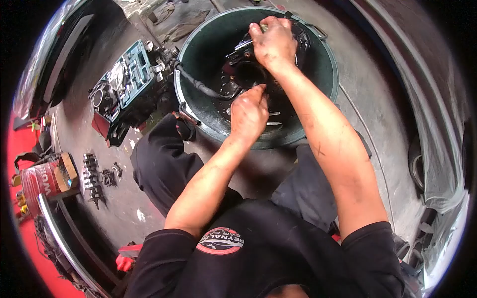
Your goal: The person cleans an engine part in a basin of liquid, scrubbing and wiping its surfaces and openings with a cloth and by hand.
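Observation:
A large round dark green tub (185, 44) stands in front of my knees, holding dark, wet metal parts (248, 74) whose exact kind I cannot make out. My left hand (248, 113) is closed in a fist over the near half of the tub, its thumb and forefinger pressed together beside the parts. Whatever it grips is hidden. Farther in, near the far rim, my right hand (275, 42) has its fingers curled over the dark parts. What lies under those fingers is hidden too. A black hose (198, 85) crosses the tub's left rim and ends near my left hand.
Left of the tub sits an open teal tool case (133, 69) heaped with metal tools and parts. A crankshaft (91, 179) lies on the concrete floor, near a red container (39, 181). Plastic-covered panelling (422, 89) runs along the right, and a thin cable (370, 129) trails there.

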`<state>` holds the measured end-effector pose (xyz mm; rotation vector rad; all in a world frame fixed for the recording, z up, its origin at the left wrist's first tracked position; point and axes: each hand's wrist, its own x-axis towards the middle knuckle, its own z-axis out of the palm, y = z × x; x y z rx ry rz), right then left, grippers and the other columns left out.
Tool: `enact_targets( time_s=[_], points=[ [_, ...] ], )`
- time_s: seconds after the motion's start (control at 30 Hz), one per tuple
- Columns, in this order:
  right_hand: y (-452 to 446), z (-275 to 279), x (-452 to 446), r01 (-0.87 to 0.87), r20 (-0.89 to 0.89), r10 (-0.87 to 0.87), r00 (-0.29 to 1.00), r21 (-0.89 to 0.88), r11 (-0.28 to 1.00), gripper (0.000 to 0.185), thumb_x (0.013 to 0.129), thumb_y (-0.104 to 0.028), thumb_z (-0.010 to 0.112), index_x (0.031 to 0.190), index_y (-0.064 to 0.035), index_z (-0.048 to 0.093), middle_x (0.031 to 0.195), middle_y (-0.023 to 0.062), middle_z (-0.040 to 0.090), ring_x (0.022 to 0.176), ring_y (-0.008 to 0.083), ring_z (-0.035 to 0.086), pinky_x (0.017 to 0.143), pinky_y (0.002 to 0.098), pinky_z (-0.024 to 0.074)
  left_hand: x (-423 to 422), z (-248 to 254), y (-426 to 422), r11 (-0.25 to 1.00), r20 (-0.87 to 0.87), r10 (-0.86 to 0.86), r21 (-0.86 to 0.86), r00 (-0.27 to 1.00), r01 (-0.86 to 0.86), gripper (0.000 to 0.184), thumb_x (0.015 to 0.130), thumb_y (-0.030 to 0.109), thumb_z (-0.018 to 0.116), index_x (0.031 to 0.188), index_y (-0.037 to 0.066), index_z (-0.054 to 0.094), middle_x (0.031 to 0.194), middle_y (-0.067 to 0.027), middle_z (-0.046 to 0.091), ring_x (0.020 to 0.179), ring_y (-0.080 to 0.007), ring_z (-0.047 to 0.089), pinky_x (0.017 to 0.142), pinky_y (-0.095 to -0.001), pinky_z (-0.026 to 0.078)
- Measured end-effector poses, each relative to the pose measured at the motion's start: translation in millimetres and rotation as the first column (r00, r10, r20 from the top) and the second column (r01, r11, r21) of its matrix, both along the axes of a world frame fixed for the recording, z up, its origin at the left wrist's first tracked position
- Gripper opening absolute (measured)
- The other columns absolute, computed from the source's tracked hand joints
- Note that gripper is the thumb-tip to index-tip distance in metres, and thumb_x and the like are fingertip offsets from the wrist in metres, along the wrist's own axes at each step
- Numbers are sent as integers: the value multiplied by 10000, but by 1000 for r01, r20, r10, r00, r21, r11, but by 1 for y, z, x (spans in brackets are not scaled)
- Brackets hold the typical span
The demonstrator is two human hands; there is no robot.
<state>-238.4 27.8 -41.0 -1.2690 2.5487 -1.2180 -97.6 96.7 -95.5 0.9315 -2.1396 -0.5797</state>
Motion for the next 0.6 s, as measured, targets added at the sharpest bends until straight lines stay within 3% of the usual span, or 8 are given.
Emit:
enact_targets(
  time_s=[0.1,0.17,0.23,0.3,0.33,0.37,0.53,0.6],
  points=[
    [-2,-2,-11,7,-12,-7,1000,-25,1000,422,889,-445,647,1101,-82,686,1221,179,615,1138,358,606,986,440,463,-6,19,-5,656,-234,130,749,964,94,243,900,68,628,1118,-19,693,760,-70,681,637,-147,628,612,-285,521],
    [-4,-8,-17,5,-40,-5,999,-9,1000,420,890,-448,641,1091,-82,689,1231,184,614,1141,360,603,988,443,461,-12,30,3,421,-354,275,880,894,219,236,931,92,615,1132,-4,694,734,-4,629,625,-55,549,559,-202,448],
    [-3,-8,-19,15,-57,-15,998,-1,1000,419,886,-453,644,1082,-86,694,1235,184,615,1139,359,603,987,442,461,-10,22,-1,363,-306,230,908,924,210,288,894,75,619,1169,15,684,752,-68,677,629,-145,628,579,-286,509],
    [-1,-5,-21,20,-112,-15,994,41,999,413,883,-462,643,1067,-98,704,1231,181,621,1139,354,604,982,443,463,-8,10,1,906,-101,-41,416,994,80,343,870,86,612,1204,38,670,786,-127,693,674,-236,669,618,-371,538],
    [0,-8,-22,18,-109,-14,994,30,999,417,881,-467,640,1065,-99,706,1223,179,624,1138,352,605,979,444,465,-6,9,2,995,74,-92,42,993,89,371,858,92,608,1222,49,663,802,-157,701,697,-282,690,638,-414,552],
    [0,-9,-23,14,-107,-12,994,17,1000,420,880,-472,638,1063,-100,707,1215,178,627,1137,350,606,977,445,466,-4,9,8,993,274,-95,95,957,71,430,840,118,585,1264,73,640,860,-207,689,808,-361,690,736,-487,549],
    [2,-5,-17,3,-113,0,994,27,1000,432,878,-478,635,1075,-101,708,1200,176,632,1133,349,608,981,447,464,6,30,10,980,445,-108,196,889,21,427,851,100,563,1269,46,631,853,-201,696,823,-358,693,778,-451,554],
    [1,-6,-14,12,-112,-10,994,19,1000,432,877,-472,639,1072,-93,708,1199,183,631,1131,353,607,979,444,464,0,10,7,977,211,-120,199,970,78,460,847,75,559,1303,29,604,836,-190,698,788,-332,703,724,-455,559]
  ],
)
